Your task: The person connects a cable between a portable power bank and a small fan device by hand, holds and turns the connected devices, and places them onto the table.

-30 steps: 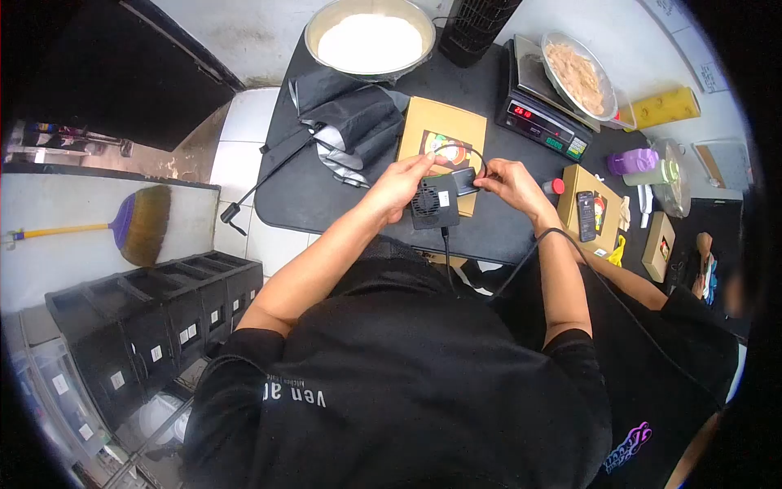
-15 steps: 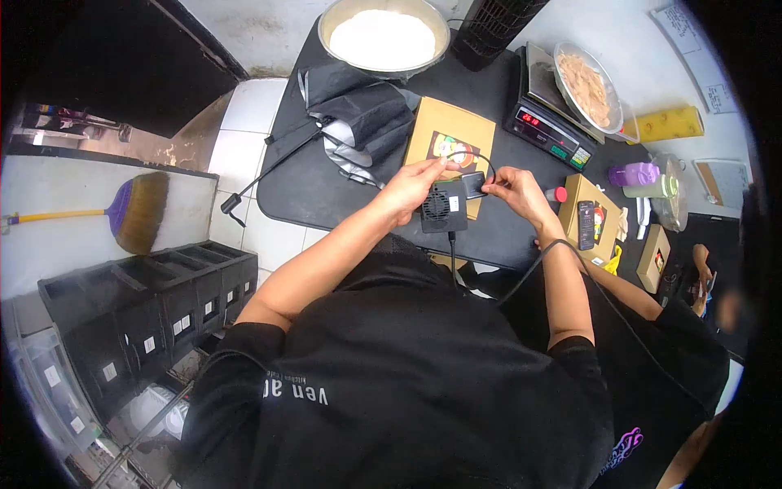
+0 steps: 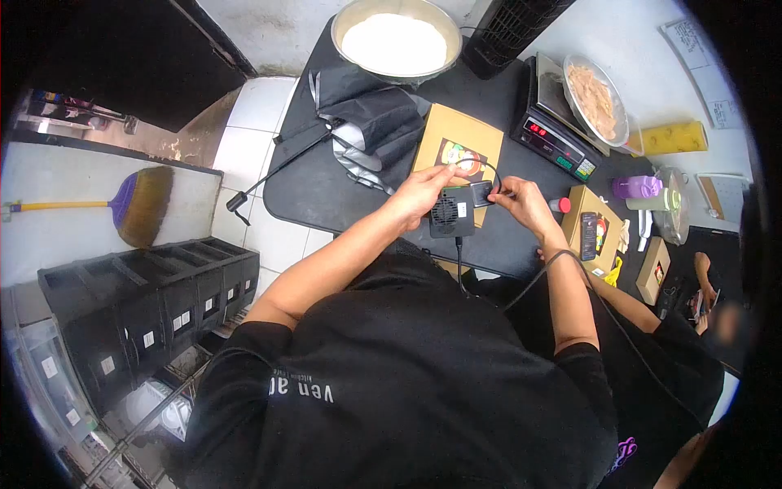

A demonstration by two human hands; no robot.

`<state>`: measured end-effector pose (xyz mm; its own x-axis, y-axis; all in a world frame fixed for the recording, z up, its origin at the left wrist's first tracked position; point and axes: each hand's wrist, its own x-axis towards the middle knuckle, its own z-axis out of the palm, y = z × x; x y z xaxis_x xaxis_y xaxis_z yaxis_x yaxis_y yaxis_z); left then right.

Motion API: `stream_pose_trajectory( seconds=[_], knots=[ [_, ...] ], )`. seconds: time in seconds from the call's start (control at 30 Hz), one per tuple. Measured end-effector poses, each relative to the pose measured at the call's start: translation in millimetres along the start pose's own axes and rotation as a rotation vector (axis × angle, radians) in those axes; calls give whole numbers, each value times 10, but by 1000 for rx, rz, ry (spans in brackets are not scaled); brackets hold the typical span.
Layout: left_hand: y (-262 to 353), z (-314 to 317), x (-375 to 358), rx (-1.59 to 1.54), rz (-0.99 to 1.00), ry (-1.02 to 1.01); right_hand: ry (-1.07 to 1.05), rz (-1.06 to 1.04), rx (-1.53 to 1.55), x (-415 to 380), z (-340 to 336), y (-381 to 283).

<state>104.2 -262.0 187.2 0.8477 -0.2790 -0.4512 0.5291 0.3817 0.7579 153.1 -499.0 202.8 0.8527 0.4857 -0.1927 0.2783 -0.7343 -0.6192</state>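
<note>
In the head view my left hand point(image 3: 421, 192) is closed round the upper left edge of a black box with a round fan grille point(image 3: 445, 212), held out over the table's front edge. A small flat black piece point(image 3: 482, 193) sits against the box's right side. The fingertips of my right hand point(image 3: 525, 205) pinch that piece at its right end. A thin black cable point(image 3: 491, 165) loops over the top between both hands. Another cable point(image 3: 459, 257) hangs from the bottom of the box. Behind my hands lies a cardboard box with a colourful label point(image 3: 460, 134).
On the black table point(image 3: 305, 200) are a large bowl of white powder point(image 3: 342, 49), a black bag point(image 3: 379, 122), a tripod leg point(image 3: 285, 167), a scale point(image 3: 554, 143) and a bowl of food point(image 3: 595, 102). A phone point(image 3: 588, 236) rests on another cardboard box point(image 3: 607, 224). A co-worker's arm point(image 3: 627, 306) is at right.
The whole view has shifted slightly, so table items appear a little further right and lower. Both hands keep nearly the same hold on the fan box and the small flat piece.
</note>
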Motion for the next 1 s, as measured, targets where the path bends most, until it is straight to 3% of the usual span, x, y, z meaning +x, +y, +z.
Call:
stream_pose_trajectory(
  seconds=[0.1, 0.17, 0.23, 0.3, 0.37, 0.43, 0.6, 0.67, 0.7, 0.77, 0.87, 0.9, 1.0],
  knots=[
    [39, 5, -15, -36, -1, -18, -41, 24, 164, -88, 132, 218],
    [38, -20, 1, -36, 18, -5, 96, 80, 678, -261, 359, 331],
    [36, -34, 14, -32, -28, 8, 60, 142, 574, -272, 686, 519],
    [2, -65, 55, -38, -24, -8, 214, 0, 313, -232, 984, 518],
    [-32, -109, 84, -92, -79, 1, 247, -11, 435, -106, 1072, 547],
    [-46, -155, 96, -146, -97, -12, 129, 106, 591, 14, 1045, 525],
    [77, -198, 37, -226, -163, -31, 99, 191, 488, 53, 815, 341],
    [156, -244, -37, -268, -157, -67, 155, 77, 932, 78, 935, 394],
    [214, -275, -74, -309, -153, -103, 146, 64, 928, 60, 918, 443],
    [372, -299, -203, -311, -120, -84, 116, 163, 930, -76, 675, 215],
    [730, -216, -522, -263, 47, -193, 239, 116, 1218, -283, 310, -196],
    [848, -168, -653, -259, 56, -189, 127, -74, 1310, -214, 207, -171],
    [1198, 72, -1054, -123, 361, -118, -69, -216, 1471, -249, -203, -783]
  ],
)
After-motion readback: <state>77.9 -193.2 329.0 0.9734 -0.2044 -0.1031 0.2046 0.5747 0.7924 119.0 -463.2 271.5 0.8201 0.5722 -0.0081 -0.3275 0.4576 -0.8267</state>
